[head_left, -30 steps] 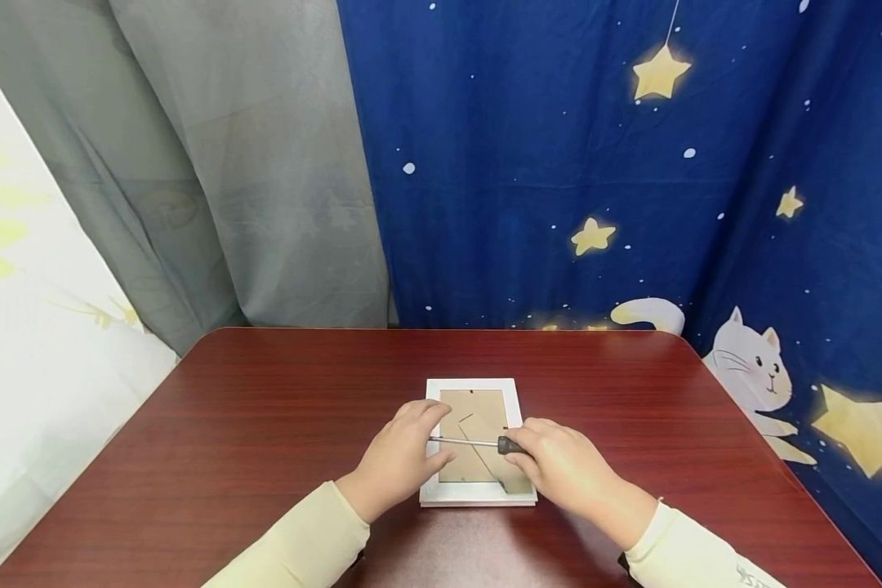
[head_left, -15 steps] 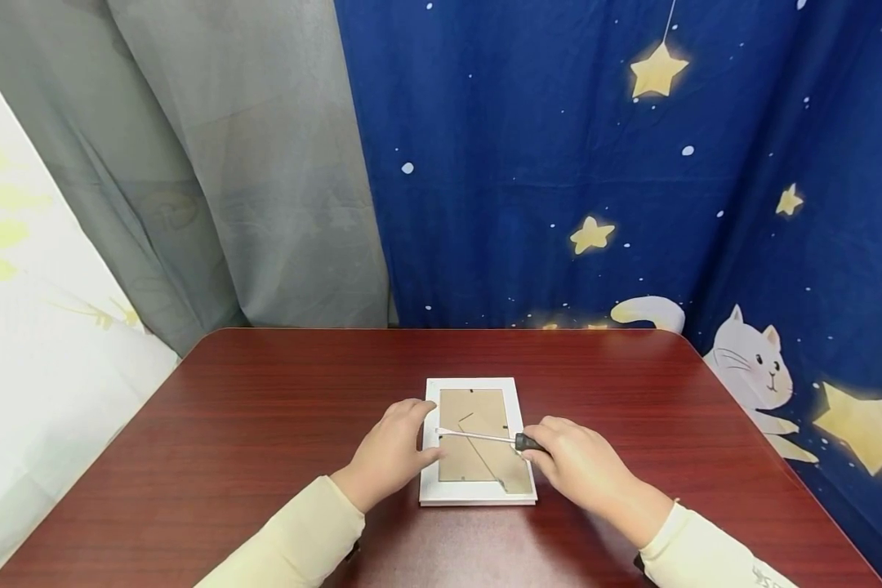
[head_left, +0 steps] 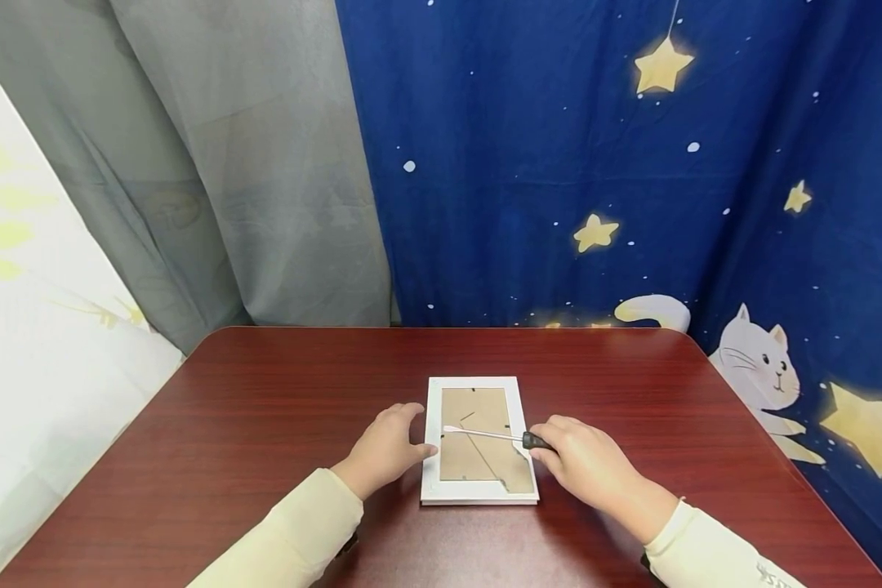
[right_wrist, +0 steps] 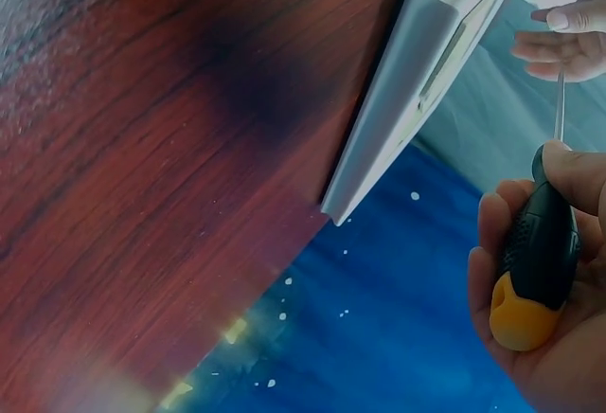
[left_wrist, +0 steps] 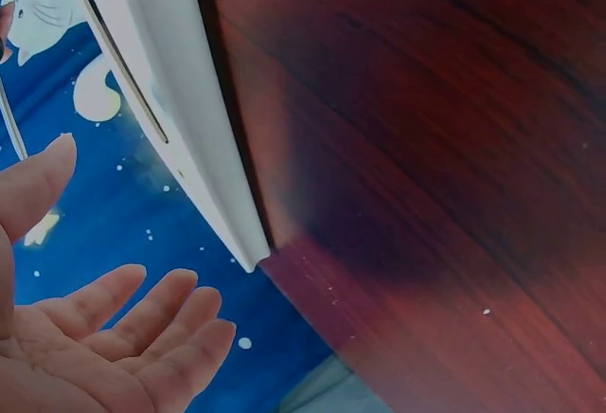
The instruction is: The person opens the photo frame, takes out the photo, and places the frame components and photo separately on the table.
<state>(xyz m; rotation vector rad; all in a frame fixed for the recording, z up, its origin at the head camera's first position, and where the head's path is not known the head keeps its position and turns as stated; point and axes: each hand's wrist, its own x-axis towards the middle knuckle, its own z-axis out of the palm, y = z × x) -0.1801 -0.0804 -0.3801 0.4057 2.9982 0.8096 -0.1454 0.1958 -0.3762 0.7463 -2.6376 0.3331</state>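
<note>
A white picture frame (head_left: 478,492) lies back side up on the table, its tan backing board (head_left: 485,457) showing a stand flap and small dark tabs along the edges. My right hand (head_left: 584,461) grips a screwdriver (right_wrist: 538,252) by its black and yellow handle, at the frame's right side. The screwdriver's metal shaft points left over the backing board, its tip above the board's left edge. At the frame's left side is my left hand (head_left: 385,449), fingers apart and relaxed, holding nothing; the left wrist view shows its bare palm and fingertips (left_wrist: 218,332).
The dark red wooden table (head_left: 301,392) reaches out to both sides of the frame. Behind it hang a grey curtain (head_left: 287,204) and a blue curtain (head_left: 500,163) with stars and a cat. White cloth (head_left: 51,351) hangs at the left.
My left hand has drawn away to the left from the screwdriver's tip. My right hand has shifted slightly right with the screwdriver, whose tip now shows over the backing board.
</note>
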